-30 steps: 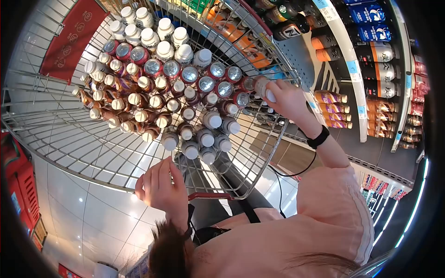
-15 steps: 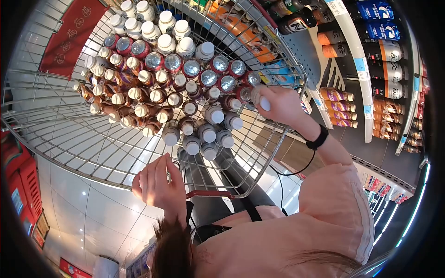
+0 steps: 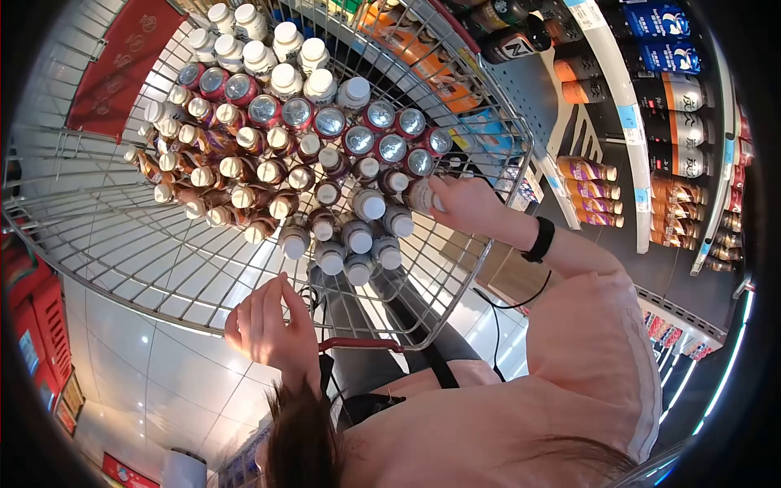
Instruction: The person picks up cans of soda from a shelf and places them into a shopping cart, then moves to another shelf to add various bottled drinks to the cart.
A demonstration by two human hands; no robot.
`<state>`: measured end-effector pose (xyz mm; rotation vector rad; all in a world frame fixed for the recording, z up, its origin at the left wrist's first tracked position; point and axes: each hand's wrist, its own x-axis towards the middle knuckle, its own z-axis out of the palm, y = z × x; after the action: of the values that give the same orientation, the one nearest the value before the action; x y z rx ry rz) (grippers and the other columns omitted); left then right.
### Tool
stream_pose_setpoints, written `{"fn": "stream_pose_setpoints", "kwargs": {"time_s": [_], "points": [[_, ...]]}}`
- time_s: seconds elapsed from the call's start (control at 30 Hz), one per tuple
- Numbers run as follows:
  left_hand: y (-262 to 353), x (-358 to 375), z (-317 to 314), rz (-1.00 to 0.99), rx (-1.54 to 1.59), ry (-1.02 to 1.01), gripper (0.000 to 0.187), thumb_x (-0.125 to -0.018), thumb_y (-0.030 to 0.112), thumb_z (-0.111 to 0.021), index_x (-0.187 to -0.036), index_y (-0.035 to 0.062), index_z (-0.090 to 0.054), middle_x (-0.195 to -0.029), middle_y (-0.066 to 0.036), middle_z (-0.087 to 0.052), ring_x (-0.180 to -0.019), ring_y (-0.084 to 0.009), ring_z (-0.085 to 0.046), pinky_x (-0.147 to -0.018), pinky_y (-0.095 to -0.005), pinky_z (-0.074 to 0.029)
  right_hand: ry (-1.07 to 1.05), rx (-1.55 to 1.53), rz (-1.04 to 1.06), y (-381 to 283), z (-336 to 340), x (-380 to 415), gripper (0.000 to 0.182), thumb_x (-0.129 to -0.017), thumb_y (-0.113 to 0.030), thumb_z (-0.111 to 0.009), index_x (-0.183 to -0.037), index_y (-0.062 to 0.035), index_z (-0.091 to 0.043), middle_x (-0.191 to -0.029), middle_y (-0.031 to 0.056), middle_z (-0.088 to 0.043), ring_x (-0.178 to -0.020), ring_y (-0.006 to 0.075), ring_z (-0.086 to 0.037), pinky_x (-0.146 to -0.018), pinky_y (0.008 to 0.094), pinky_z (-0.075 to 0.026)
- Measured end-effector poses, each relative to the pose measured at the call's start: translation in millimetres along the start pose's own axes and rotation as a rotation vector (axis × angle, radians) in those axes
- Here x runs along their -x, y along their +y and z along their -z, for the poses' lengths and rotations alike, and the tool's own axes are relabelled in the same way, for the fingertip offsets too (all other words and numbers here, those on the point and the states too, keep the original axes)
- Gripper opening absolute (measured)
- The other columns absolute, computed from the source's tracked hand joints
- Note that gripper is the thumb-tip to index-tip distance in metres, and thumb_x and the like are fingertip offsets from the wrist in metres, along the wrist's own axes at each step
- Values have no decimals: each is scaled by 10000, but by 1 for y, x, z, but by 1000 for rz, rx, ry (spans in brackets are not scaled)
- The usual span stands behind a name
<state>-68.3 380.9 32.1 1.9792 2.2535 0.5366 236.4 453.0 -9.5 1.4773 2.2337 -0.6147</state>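
In the shopping cart, my right hand is closed round a white-capped bottle, at the right end of the packed drinks. Just left of it stand grey-white bottles with white caps. Red cans with silver tops are right above my right hand. My left hand hovers by the cart's near rim, fingers loosely bent and thumb apart, with nothing visible in it. Brown bottles with cream caps fill the cart's middle, and white bottles stand at the far side.
Store shelves with bottled drinks run along the right. The cart's red handle piece is close to my legs. A thin black cable hangs below my right forearm. Red equipment stands at the left on the tiled floor.
My right hand has moved left and down with the bottle, from beside the end can to beside the grey-white bottles. My left hand has barely moved.
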Motion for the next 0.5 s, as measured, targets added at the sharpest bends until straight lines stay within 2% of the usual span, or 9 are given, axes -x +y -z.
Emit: {"fn": "stream_pose_setpoints", "kwargs": {"time_s": [0.1,0.2,0.3,0.4,0.5], "points": [[1,-1,0,-3,9,13,89,-775,99,-640,-847,138,-674,-816,51,-656,-772,-115,-594,-818,-293,-381,-126,-31,-52,5,1,-3,404,-777,-270,-600,-1048,-6,-459,-765,164,-602,-661,335,-607,-570,417,-487],[-1,0,-1,2,15,15,94,-774,96,-640,-853,136,-671,-821,50,-656,-766,-117,-596,-816,-295,-382,-157,-36,-17,15,-1,-2,463,-767,-259,-599,-1085,48,-465,-710,181,-607,-663,335,-616,-565,430,-494],[-1,2,-3,15,23,12,102,-773,94,-642,-862,136,-669,-824,49,-655,-764,-118,-597,-817,-298,-382,-293,7,18,27,0,-9,551,-766,-265,-594,-1175,63,-427,-716,175,-611,-673,334,-617,-579,431,-494],[-2,1,-1,20,12,1,110,-772,92,-642,-870,136,-666,-824,49,-653,-766,-117,-596,-819,-299,-380,-362,41,-46,18,10,-12,522,-741,-259,-620,-1139,24,-435,-733,171,-608,-709,332,-614,-602,421,-485],[-2,0,-1,11,17,10,113,-773,89,-639,-873,136,-664,-826,49,-652,-765,-117,-594,-824,-299,-378,-237,126,53,15,17,-3,559,-713,-254,-634,-1172,17,-465,-746,164,-614,-704,317,-620,-582,403,-482]]}}
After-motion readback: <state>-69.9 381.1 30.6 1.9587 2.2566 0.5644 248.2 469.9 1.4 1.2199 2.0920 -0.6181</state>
